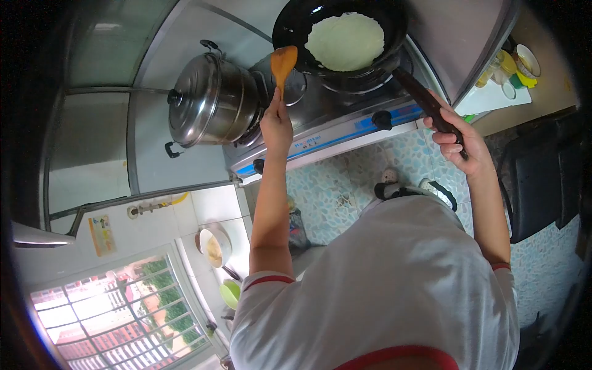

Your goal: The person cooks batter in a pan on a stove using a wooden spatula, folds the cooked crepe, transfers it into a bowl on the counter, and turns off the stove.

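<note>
My left hand [277, 126] is closed around the handle of a wooden spatula [283, 61], whose blade is raised beside the near left rim of a black wok [288, 28]. In the wok lies a round, pale, thin pancake [345, 42], flat and whole. My right hand [462, 137] grips the dark wooden handle [425, 98] of the wok, fingers wrapped round it. The wok sits over the right burner of a gas stove [327, 126]. The spatula blade appears apart from the pancake.
A lidded steel steamer pot [213, 102] stands on the left burner. Stove knobs [382, 119] line the front. At right, a bowl [527, 60] and jars [507, 65] stand on a counter. A white bowl [215, 248] and a green bowl [230, 294] sit near the barred window [123, 308].
</note>
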A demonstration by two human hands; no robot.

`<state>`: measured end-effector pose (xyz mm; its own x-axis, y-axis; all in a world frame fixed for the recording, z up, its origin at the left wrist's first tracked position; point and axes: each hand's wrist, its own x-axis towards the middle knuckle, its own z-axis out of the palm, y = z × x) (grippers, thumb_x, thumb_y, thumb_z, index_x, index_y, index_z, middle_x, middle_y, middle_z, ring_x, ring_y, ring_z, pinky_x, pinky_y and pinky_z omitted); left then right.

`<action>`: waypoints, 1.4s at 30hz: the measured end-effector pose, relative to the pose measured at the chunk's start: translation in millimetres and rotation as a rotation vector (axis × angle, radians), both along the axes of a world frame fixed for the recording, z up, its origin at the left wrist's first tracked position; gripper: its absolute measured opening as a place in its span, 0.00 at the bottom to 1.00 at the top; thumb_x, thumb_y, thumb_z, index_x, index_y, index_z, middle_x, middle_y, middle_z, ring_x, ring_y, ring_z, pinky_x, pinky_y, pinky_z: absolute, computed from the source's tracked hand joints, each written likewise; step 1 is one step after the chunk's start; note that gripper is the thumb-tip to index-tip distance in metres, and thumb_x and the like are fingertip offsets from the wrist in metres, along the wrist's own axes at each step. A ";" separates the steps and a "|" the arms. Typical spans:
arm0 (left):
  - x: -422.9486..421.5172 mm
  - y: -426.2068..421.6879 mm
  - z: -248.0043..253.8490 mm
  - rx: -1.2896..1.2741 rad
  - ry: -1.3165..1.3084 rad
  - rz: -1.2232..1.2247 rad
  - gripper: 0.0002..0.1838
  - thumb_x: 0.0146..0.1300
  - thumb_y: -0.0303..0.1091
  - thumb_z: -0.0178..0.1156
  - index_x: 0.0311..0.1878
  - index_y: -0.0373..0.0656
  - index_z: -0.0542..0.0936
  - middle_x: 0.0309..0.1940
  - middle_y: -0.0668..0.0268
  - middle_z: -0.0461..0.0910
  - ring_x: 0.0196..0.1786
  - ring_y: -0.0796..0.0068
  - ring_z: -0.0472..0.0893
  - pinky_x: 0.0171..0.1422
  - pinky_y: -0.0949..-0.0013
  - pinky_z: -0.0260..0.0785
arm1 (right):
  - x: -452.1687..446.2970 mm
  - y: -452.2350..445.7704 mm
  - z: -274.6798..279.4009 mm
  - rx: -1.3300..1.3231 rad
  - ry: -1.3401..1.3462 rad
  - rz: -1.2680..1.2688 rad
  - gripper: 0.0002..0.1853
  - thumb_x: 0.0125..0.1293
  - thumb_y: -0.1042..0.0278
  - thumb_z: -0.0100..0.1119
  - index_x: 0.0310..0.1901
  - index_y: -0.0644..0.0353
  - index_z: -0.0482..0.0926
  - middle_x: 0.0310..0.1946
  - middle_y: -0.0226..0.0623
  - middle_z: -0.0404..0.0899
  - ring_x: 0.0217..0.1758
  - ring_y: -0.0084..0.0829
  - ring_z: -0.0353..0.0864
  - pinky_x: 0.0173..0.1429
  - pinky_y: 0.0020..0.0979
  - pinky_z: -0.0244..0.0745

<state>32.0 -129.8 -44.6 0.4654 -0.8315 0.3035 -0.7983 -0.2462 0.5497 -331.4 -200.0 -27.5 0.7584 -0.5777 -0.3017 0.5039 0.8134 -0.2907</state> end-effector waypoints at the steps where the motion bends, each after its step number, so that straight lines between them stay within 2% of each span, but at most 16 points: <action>1: -2.9 3.5 2.3 -0.002 0.003 0.002 0.17 0.62 0.30 0.49 0.55 0.41 0.72 0.35 0.45 0.76 0.34 0.57 0.79 0.39 0.69 0.69 | 0.1 -0.9 0.9 0.004 0.010 -0.003 0.27 0.66 0.69 0.45 0.66 0.47 0.52 0.34 0.37 0.66 0.18 0.12 0.59 0.12 0.09 0.54; 5: 3.5 34.5 -9.4 -0.052 0.026 -0.013 0.16 0.62 0.30 0.49 0.54 0.40 0.73 0.33 0.45 0.76 0.33 0.59 0.79 0.39 0.70 0.68 | -2.1 -4.2 -5.3 0.007 -0.033 0.021 0.27 0.64 0.70 0.47 0.64 0.45 0.56 0.35 0.40 0.69 0.18 0.13 0.61 0.13 0.10 0.54; 9: 4.1 76.4 -35.9 0.109 0.097 0.071 0.17 0.63 0.31 0.51 0.54 0.39 0.72 0.34 0.46 0.77 0.33 0.65 0.79 0.40 0.72 0.67 | -2.2 -5.3 -3.6 -0.001 -0.012 0.033 0.27 0.64 0.70 0.47 0.64 0.45 0.56 0.35 0.38 0.69 0.18 0.13 0.61 0.13 0.10 0.54; 11: 13.5 70.5 -36.3 -0.086 0.201 0.081 0.17 0.63 0.32 0.51 0.55 0.39 0.71 0.37 0.47 0.77 0.34 0.68 0.78 0.41 0.73 0.67 | -2.9 -3.9 -4.1 0.001 -0.005 0.026 0.26 0.64 0.69 0.47 0.64 0.45 0.56 0.34 0.38 0.69 0.18 0.12 0.61 0.13 0.10 0.54; 14: 14.9 44.1 5.7 -0.150 0.175 0.117 0.17 0.62 0.33 0.52 0.53 0.37 0.72 0.38 0.51 0.78 0.38 0.68 0.78 0.42 0.71 0.67 | -2.0 -4.8 -4.3 -0.006 -0.004 0.026 0.26 0.64 0.69 0.48 0.64 0.46 0.56 0.34 0.37 0.69 0.18 0.12 0.61 0.13 0.10 0.54; 15: 8.2 31.7 33.7 -0.074 0.069 0.152 0.17 0.62 0.34 0.52 0.52 0.37 0.72 0.37 0.51 0.78 0.38 0.64 0.79 0.43 0.69 0.68 | -1.8 -4.7 -4.1 -0.010 0.000 0.023 0.26 0.64 0.69 0.48 0.64 0.45 0.56 0.34 0.37 0.69 0.18 0.12 0.61 0.13 0.10 0.54; 18: 39.8 -14.9 69.0 -0.014 -0.512 -0.067 0.15 0.58 0.34 0.54 0.48 0.42 0.75 0.37 0.52 0.77 0.39 0.51 0.76 0.42 0.58 0.69 | -2.3 -3.5 -3.5 -0.008 0.009 0.019 0.26 0.64 0.69 0.48 0.64 0.46 0.56 0.34 0.37 0.70 0.18 0.12 0.61 0.13 0.09 0.53; 19: 42.4 -28.7 83.6 0.098 -0.603 -0.056 0.16 0.59 0.38 0.54 0.51 0.46 0.75 0.39 0.54 0.77 0.39 0.54 0.77 0.43 0.59 0.69 | -2.1 -3.7 -3.0 -0.007 0.010 0.018 0.26 0.64 0.69 0.48 0.64 0.46 0.56 0.34 0.37 0.70 0.18 0.12 0.61 0.13 0.09 0.53; 22: 48.5 -61.6 115.8 0.288 -0.851 -0.196 0.15 0.57 0.36 0.55 0.48 0.48 0.77 0.38 0.55 0.78 0.38 0.53 0.77 0.41 0.58 0.69 | -2.0 -3.0 -3.9 -0.008 0.009 0.005 0.26 0.64 0.69 0.48 0.64 0.46 0.56 0.34 0.38 0.70 0.18 0.12 0.61 0.13 0.09 0.53; 25: 43.6 -71.8 130.8 0.339 -0.872 -0.340 0.15 0.55 0.34 0.56 0.47 0.46 0.78 0.36 0.53 0.78 0.38 0.51 0.77 0.40 0.58 0.69 | -0.9 -1.4 0.2 -0.014 0.024 -0.010 0.27 0.66 0.69 0.46 0.66 0.47 0.53 0.34 0.37 0.66 0.18 0.12 0.59 0.13 0.09 0.55; 28: 13.5 -60.1 143.4 0.504 -0.709 -0.358 0.14 0.55 0.31 0.57 0.46 0.44 0.78 0.29 0.55 0.78 0.33 0.60 0.79 0.37 0.63 0.69 | -1.2 -1.3 -0.9 -0.015 0.017 -0.009 0.28 0.66 0.69 0.46 0.66 0.47 0.52 0.34 0.37 0.66 0.17 0.12 0.59 0.13 0.09 0.55; 31: -4.2 -53.7 134.2 0.533 -0.280 -0.461 0.15 0.54 0.32 0.58 0.46 0.42 0.77 0.29 0.53 0.78 0.30 0.56 0.77 0.37 0.65 0.68 | -1.0 -0.9 -0.6 0.001 0.054 -0.025 0.28 0.65 0.69 0.46 0.66 0.47 0.52 0.34 0.38 0.66 0.17 0.12 0.58 0.13 0.09 0.54; 34: -14.4 -52.6 117.3 0.298 0.033 -0.384 0.16 0.53 0.32 0.60 0.46 0.40 0.77 0.26 0.53 0.77 0.27 0.57 0.75 0.35 0.67 0.66 | -0.4 -0.9 -2.5 -0.011 0.041 -0.021 0.28 0.65 0.69 0.47 0.66 0.46 0.52 0.34 0.37 0.66 0.17 0.12 0.58 0.13 0.09 0.53; 35: -11.0 -54.2 103.7 0.268 0.182 -0.310 0.16 0.54 0.30 0.59 0.47 0.38 0.76 0.27 0.53 0.76 0.28 0.55 0.75 0.33 0.63 0.67 | -0.5 -1.4 -4.0 -0.006 0.026 -0.019 0.27 0.65 0.69 0.48 0.65 0.46 0.54 0.34 0.38 0.68 0.17 0.12 0.59 0.13 0.10 0.53; 38: 6.2 -44.4 59.8 0.134 -0.633 -0.357 0.17 0.54 0.28 0.57 0.49 0.41 0.74 0.30 0.54 0.76 0.30 0.53 0.76 0.33 0.60 0.68 | -2.4 -0.9 -8.1 0.005 0.007 -0.001 0.27 0.63 0.69 0.50 0.63 0.45 0.58 0.34 0.39 0.71 0.18 0.13 0.61 0.13 0.11 0.54; 42: -5.2 -26.0 57.8 -0.014 -0.497 -0.243 0.17 0.56 0.29 0.55 0.50 0.42 0.73 0.35 0.54 0.75 0.34 0.51 0.76 0.36 0.56 0.68 | -1.0 -1.6 -8.2 0.004 0.014 -0.009 0.27 0.63 0.69 0.51 0.64 0.45 0.57 0.34 0.39 0.71 0.18 0.13 0.61 0.14 0.10 0.53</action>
